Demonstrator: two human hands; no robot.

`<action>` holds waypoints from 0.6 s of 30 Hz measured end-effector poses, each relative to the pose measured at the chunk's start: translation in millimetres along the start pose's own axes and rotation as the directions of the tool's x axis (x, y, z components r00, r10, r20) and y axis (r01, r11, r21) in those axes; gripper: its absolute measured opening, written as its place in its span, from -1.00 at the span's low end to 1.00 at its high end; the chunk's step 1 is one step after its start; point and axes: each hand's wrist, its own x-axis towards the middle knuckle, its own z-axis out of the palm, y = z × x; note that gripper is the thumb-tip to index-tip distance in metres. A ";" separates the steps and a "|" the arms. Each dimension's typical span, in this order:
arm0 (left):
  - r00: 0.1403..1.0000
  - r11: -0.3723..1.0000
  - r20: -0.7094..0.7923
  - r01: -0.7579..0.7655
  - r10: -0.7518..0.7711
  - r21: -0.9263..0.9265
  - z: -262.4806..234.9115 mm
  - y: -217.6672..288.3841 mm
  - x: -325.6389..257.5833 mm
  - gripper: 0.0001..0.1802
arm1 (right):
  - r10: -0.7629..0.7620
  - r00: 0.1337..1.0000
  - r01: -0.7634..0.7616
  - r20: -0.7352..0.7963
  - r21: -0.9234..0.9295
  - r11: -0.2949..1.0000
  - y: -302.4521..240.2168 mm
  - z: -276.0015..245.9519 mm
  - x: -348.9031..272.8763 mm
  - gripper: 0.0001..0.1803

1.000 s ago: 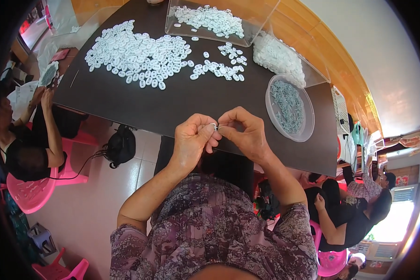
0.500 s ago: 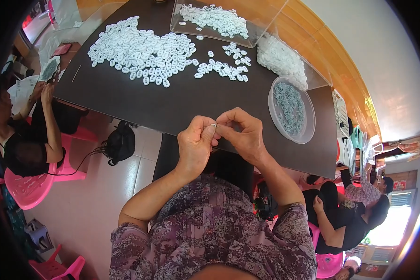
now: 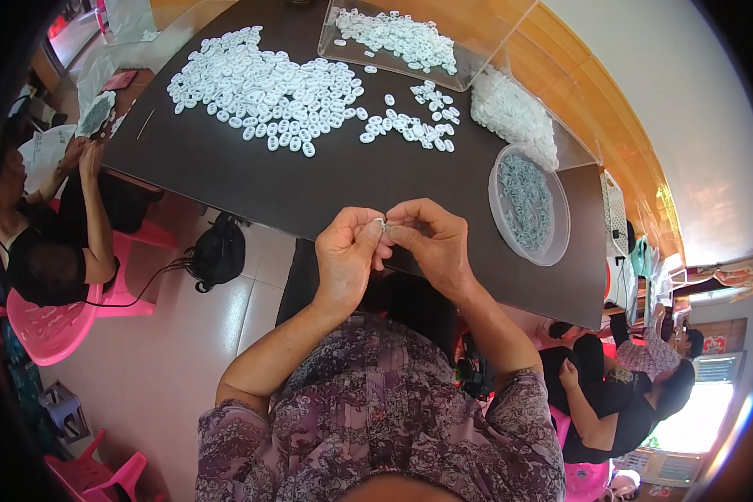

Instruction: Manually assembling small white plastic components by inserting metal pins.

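Observation:
Over the table's near edge my two hands meet, fingertips almost touching. My left hand is closed, pinching a small white piece between thumb and forefinger. Closed in a pinch at the same piece is my right hand; whether its fingertips hold a second small part is hidden. Beyond the hands lies a large heap of white oval plastic pieces with slots. A smaller scatter of the same ovals lies right of it. Small grey-blue parts fill part of a round clear tub at the right.
A clear box with more white pieces stands at the back, beside a bulging clear bag. A thin stick lies at the table's left. Co-workers sit left and right; pink stools and a black bag are at the left.
The view has shifted slightly, so the table's things sit a little further right. The white piece between my fingertips shows more now; my hands keep their pinch.

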 end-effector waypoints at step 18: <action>1.000 0.984 -0.013 0.008 -0.006 0.176 1.1 7.6 -3.5 -0.87 | 0.034 0.999 -0.035 -0.017 -0.052 0.998 -3.3 0.4 1.0 -0.81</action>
